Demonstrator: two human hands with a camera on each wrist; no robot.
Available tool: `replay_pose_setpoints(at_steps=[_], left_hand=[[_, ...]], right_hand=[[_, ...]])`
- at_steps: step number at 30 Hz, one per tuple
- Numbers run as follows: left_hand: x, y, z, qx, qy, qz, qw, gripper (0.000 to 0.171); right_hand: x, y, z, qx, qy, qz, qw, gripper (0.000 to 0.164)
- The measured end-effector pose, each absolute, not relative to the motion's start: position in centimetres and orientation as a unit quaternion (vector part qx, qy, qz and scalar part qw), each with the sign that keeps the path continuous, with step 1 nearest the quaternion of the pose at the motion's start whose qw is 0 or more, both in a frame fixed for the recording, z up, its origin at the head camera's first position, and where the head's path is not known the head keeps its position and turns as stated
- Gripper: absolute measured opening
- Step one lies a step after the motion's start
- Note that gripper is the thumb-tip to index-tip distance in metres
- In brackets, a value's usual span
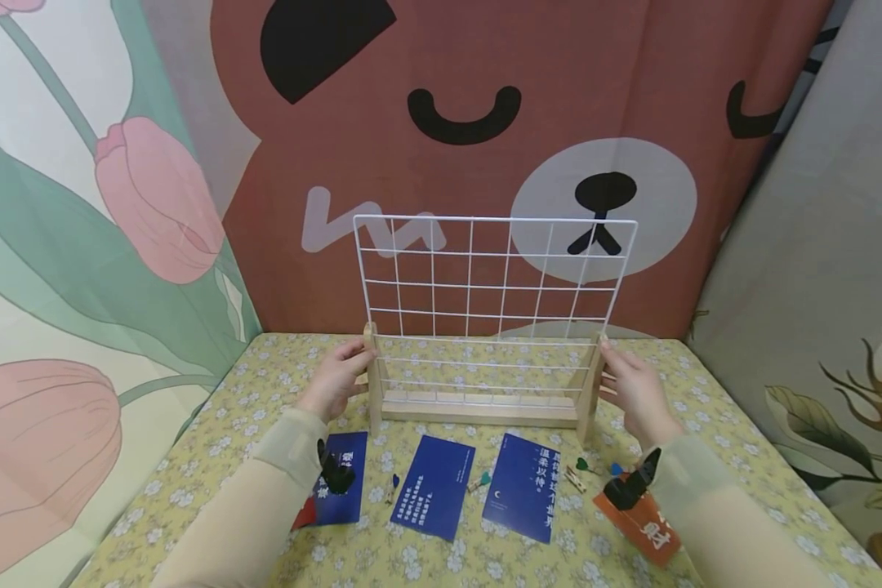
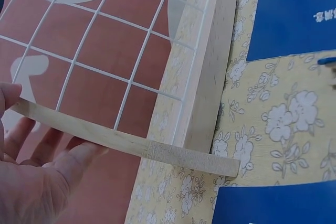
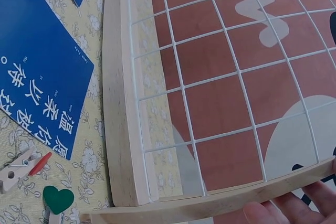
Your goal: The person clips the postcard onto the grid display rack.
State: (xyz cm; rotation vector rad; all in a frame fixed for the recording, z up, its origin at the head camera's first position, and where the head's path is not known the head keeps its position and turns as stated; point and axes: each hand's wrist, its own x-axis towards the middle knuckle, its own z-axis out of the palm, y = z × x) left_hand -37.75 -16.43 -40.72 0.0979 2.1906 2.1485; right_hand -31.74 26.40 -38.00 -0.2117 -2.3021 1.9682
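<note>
A white wire grid [image 1: 485,219] stands upright in a wooden stand with a long base bar [image 1: 478,414] and two side posts. My left hand [image 1: 336,381] grips the upper part of the left post [image 2: 100,137], with fingers on both sides of the wood. On the other side, my right hand [image 1: 634,390] holds the right post [image 3: 220,201] near its top; part of that hand is cut off in the right wrist view. The stand's feet are on the tablecloth.
In front of the stand lie blue cards [image 1: 435,488] with white writing, an orange card [image 1: 650,535] and a red piece [image 1: 305,514] at the left. Small wooden clips [image 1: 576,478] with coloured hearts sit between them. A bear-print cloth [image 1: 448,180] hangs behind the flowered tablecloth [image 1: 294,359].
</note>
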Motion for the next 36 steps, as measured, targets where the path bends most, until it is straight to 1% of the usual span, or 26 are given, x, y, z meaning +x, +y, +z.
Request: replay_pose_setpoints(at_steps=[7, 14, 27, 31, 36], left_hand=[[-37.4, -16.3, -40.7, 0.033, 0.702, 0.710, 0.032, 0.050], [-37.1, -16.4, -40.7, 0.030, 0.708, 0.705, 0.036, 0.052], [-36.7, -16.2, -40.5, 0.029, 0.707, 0.706, 0.033, 0.051], [-36.5, -16.1, -40.5, 0.027, 0.708, 0.704, 0.038, 0.054], [-35.8, -15.9, -40.4, 0.039, 0.721, 0.690, 0.038, 0.063]], right_hand=[[-31.5, 26.5, -37.9, -0.067, -0.756, 0.649, 0.047, 0.086], [-31.2, 26.6, -37.8, -0.063, -0.757, 0.649, 0.044, 0.085], [-30.9, 26.5, -37.8, -0.079, -0.772, 0.628, 0.055, 0.084], [-30.9, 26.5, -37.9, -0.074, -0.774, 0.627, 0.045, 0.084], [-30.4, 26.3, -37.9, -0.052, -0.786, 0.614, 0.041, 0.077]])
